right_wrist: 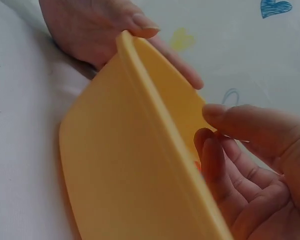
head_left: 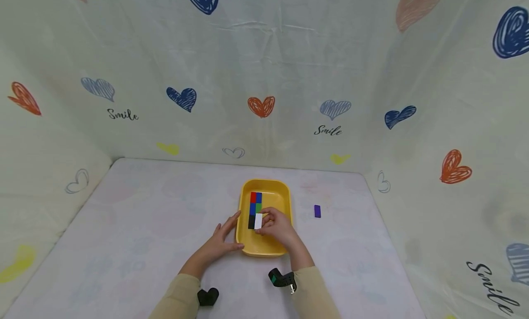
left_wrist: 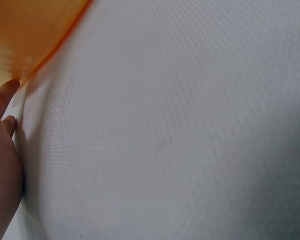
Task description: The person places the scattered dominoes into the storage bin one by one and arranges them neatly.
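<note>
A yellow tray [head_left: 264, 249] lies on the table with several small coloured blocks set side by side inside: red [head_left: 253, 198], blue [head_left: 258, 198], green [head_left: 258, 208], black [head_left: 251, 221] and white [head_left: 258, 221]. My right hand [head_left: 278, 226] reaches over the tray's right side, thumb and index finger at the two ends of the white block, pinching it. In the right wrist view the tray wall hides the block. My left hand [head_left: 221, 241] rests against the tray's left rim, thumb and fingers spread.
A single purple block [head_left: 317, 211] lies on the white tablecloth [head_left: 343, 245], right of the tray. Behind the table hangs a pale curtain [head_left: 289, 71] printed with hearts. Dark devices are strapped near both wrists.
</note>
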A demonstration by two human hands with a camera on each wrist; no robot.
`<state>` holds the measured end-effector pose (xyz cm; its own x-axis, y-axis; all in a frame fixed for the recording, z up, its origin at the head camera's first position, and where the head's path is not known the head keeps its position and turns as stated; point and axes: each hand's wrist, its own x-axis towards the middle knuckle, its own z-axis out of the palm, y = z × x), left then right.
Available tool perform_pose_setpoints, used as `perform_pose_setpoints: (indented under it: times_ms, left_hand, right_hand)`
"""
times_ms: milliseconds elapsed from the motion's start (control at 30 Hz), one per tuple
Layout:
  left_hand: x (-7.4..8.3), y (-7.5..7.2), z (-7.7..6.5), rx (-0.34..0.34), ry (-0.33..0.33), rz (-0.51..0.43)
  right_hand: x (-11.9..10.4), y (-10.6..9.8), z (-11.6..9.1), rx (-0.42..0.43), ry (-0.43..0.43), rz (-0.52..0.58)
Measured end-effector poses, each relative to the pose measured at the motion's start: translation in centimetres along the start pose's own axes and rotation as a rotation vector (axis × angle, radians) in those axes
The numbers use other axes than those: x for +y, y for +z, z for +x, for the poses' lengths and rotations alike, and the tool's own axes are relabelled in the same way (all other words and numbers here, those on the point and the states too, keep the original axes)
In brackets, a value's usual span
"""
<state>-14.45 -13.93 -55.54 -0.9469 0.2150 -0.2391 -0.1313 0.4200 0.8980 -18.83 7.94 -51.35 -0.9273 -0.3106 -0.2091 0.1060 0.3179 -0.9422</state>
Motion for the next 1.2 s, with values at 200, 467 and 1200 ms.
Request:
perform_pose_setpoints:
  times_ms: [200,467,1200]
  left_hand:
    - [-0.1,-0.3,0.1,-0.025,0.052,0.01]
    - [-0.3,-0.2,0.1,-0.016,0.029,-0.012]
    - [0.0,-0.2,-0.1,-0.008,0.017,-0.009]
  right_hand:
    - [0.1,1.0,0.4,-0.026,0.009,-0.121]
    - [0.5,1.6,0.5,-0.077,0.03,-0.233]
    - [0.7,1.9,0.6,-0.104,0.046,-0.218]
